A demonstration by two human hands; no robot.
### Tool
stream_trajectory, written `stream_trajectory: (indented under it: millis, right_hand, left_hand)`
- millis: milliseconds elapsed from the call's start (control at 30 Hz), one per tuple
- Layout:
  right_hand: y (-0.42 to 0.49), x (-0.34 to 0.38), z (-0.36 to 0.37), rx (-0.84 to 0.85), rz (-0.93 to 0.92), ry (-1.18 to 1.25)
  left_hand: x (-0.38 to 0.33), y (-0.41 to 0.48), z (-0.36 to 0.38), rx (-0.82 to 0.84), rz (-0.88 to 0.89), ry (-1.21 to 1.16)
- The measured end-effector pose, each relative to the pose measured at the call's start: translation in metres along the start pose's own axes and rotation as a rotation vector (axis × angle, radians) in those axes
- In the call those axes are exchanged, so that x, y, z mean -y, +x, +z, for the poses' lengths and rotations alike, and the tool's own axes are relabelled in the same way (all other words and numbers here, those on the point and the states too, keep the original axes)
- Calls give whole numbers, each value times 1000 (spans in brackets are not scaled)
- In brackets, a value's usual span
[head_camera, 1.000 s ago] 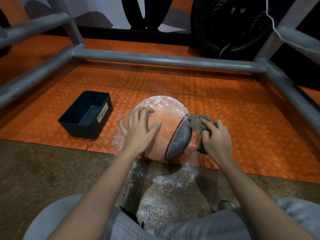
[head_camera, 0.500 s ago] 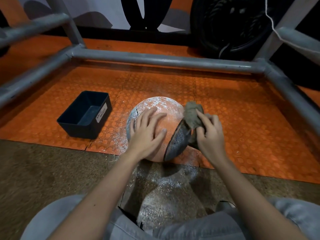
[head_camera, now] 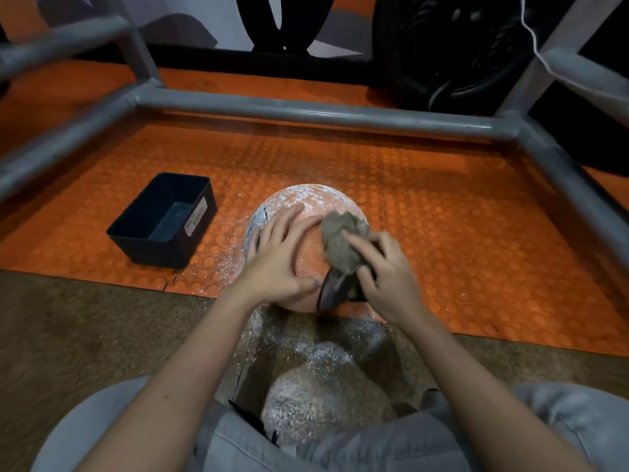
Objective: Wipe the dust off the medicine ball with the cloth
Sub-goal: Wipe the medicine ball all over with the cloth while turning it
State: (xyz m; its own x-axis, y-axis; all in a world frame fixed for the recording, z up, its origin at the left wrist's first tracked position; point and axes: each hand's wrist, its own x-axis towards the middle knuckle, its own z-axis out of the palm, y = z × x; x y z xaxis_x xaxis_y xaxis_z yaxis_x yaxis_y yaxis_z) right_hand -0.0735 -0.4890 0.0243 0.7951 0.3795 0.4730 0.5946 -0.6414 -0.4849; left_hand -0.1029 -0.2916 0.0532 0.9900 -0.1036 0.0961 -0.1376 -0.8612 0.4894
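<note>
An orange medicine ball with a dark panel sits on the orange studded mat, its far top coated in white dust. My left hand lies flat on the ball's near left side, fingers spread. My right hand grips a bunched grey cloth and presses it onto the ball's upper right. The ball's near side is hidden behind both hands.
A dark blue bin stands on the mat left of the ball. Grey metal frame tubes box in the mat at back and both sides. White dust is scattered on the brown floor before my knees. A black tyre stands beyond.
My right hand has carried the cloth up from the ball's right side onto its top. The left hand has stayed on the ball, shifting slightly.
</note>
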Motion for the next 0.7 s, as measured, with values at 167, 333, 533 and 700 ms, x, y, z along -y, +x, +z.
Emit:
stream_trajectory:
  millis: [167, 333, 533, 700]
  right_hand:
    - [-1, -30, 2, -18, 519, 33]
    - [4, 10, -10, -109, 103, 153]
    - [-12, -36, 8, -23, 231, -47]
    - [3, -21, -1, -195, 373, 65]
  left_hand:
    - [0, -2, -5, 32, -16, 26]
    - [1, -3, -3, -8, -2, -15]
    - [6, -1, -4, -57, 11, -63]
    - [5, -1, -4, -71, -12, -87]
